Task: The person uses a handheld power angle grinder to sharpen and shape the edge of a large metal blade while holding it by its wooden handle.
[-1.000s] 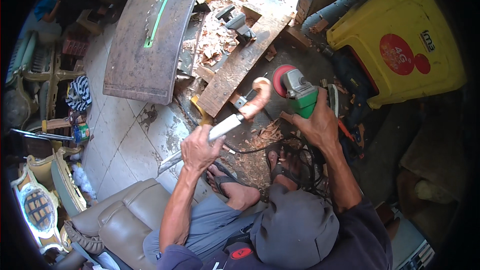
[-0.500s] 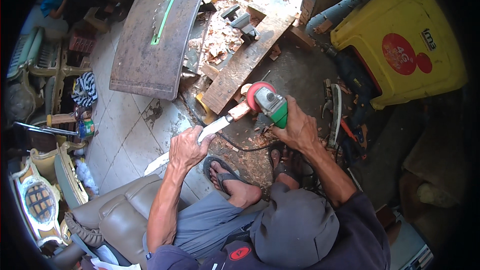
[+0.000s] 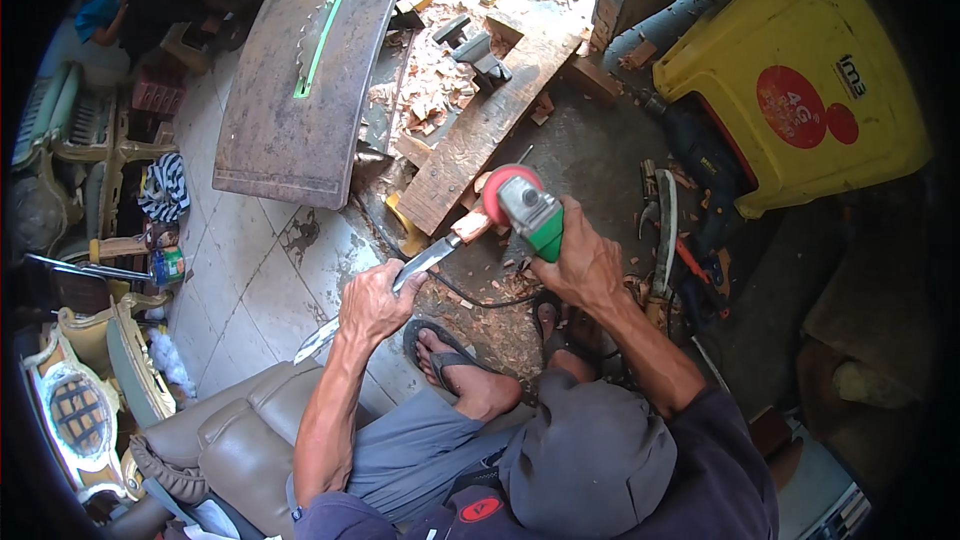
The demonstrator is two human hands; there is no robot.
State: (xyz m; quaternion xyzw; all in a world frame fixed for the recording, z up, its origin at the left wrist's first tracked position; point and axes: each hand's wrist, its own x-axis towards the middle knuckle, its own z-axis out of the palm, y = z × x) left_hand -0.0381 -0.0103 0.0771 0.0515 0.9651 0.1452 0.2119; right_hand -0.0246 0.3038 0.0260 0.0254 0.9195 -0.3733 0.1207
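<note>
My left hand [image 3: 375, 302] is closed around the long blade of a machete [image 3: 430, 257], whose tip end sticks out below my fist toward the lower left. The machete's short, raw wooden handle [image 3: 471, 225] points up and to the right. In my right hand [image 3: 583, 262] is a grey and green angle grinder [image 3: 532, 210], gripped by its green body. Its red disc [image 3: 493, 192] meets the far end of the wooden handle and partly hides it. Whether the disc is spinning cannot be made out.
Ahead lies a notched wooden plank [image 3: 480, 130] among wood shavings [image 3: 435, 95], with a dark slotted table top [image 3: 310, 70] to its left. A yellow plastic stool [image 3: 800, 80] and a drill [image 3: 705, 165] are at right. A black cord [image 3: 470, 298] crosses near my sandalled feet.
The machete blade has rolled in my left hand, its face now darker than the bright white before. The grinder and handle have shifted slightly left in the picture, with the disc still against the handle.
</note>
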